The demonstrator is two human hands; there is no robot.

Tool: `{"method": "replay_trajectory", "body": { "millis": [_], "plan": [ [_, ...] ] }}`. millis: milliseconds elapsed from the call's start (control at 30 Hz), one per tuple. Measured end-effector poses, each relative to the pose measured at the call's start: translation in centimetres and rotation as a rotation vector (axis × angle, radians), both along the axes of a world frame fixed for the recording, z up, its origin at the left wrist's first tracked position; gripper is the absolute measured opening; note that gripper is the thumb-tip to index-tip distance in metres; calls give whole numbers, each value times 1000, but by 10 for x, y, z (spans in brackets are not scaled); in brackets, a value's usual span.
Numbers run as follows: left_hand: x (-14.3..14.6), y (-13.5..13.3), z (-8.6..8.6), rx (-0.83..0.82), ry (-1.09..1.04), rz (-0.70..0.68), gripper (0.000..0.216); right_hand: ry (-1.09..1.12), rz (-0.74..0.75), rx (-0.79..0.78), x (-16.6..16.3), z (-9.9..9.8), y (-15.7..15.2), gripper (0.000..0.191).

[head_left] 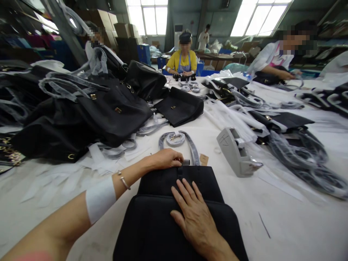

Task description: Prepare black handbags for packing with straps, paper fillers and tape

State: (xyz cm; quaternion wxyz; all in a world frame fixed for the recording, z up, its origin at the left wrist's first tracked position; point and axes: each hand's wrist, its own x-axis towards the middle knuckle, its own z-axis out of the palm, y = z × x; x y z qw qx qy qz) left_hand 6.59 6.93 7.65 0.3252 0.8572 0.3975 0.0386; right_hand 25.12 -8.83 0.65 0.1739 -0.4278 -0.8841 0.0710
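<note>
Bag (152, 224) lay under spread right hand (194, 214); left hand (166, 159), beyond it, curled at bag edge, pinch unclear. Step seemed edge handling; next move likely needed steady pressing.

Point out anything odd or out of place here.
White scraps litter the table left of the black bag under the right hand; they look like discarded bits. A thin dark strip or mark sits alone to the bag's right.

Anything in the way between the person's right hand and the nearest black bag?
Nothing visible: the right hand lies directly on the bag, fingers extended. The tape dispenser stands off to the right, apart from both.
</note>
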Motion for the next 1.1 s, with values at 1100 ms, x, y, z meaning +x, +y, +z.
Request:
{"method": "replay_trajectory", "body": {
  "millis": [1100],
  "plan": [
    [-6,43,-3,-399,410,-147,17,168,77,-135,8,8,4,63]
  ]
}}
